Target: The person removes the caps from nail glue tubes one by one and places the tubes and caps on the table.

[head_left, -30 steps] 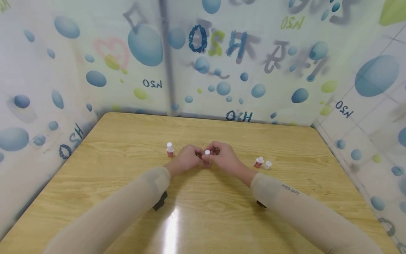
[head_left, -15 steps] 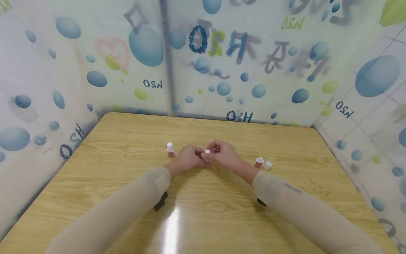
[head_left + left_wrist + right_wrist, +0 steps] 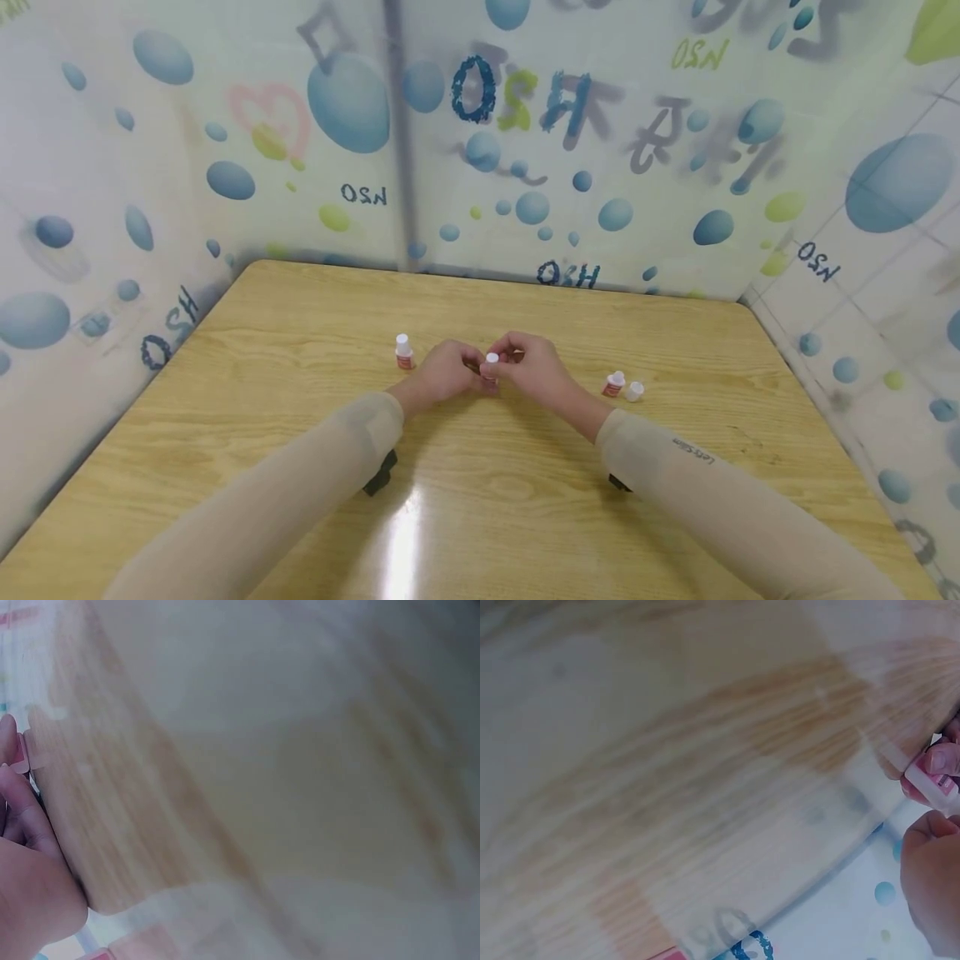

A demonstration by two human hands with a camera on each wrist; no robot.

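Between both hands, over the middle of the table, is a small white bottle (image 3: pixel 490 378) with a red label and a white cap (image 3: pixel 492 358). My left hand (image 3: pixel 447 371) grips the bottle's body low down. From the other side, the thumb and finger of my right hand (image 3: pixel 534 372) pinch it at the cap. In the right wrist view the bottle (image 3: pixel 930 781) lies tilted in the fingers at the right edge. The left wrist view catches my left hand (image 3: pixel 30 877) at its left edge, with a bit of red label beyond the fingers.
A capped bottle (image 3: pixel 404 353) of the same kind stands left of my hands. To the right stands an uncapped-looking bottle (image 3: pixel 613 384), with a loose white cap (image 3: pixel 635 391) beside it. The wooden table (image 3: pixel 315 325) ends at a patterned wall (image 3: pixel 525 183) behind.
My right hand has shifted slightly at the cap, and its fingers still pinch it. The left hand keeps its hold on the bottle. The other bottles stay put.
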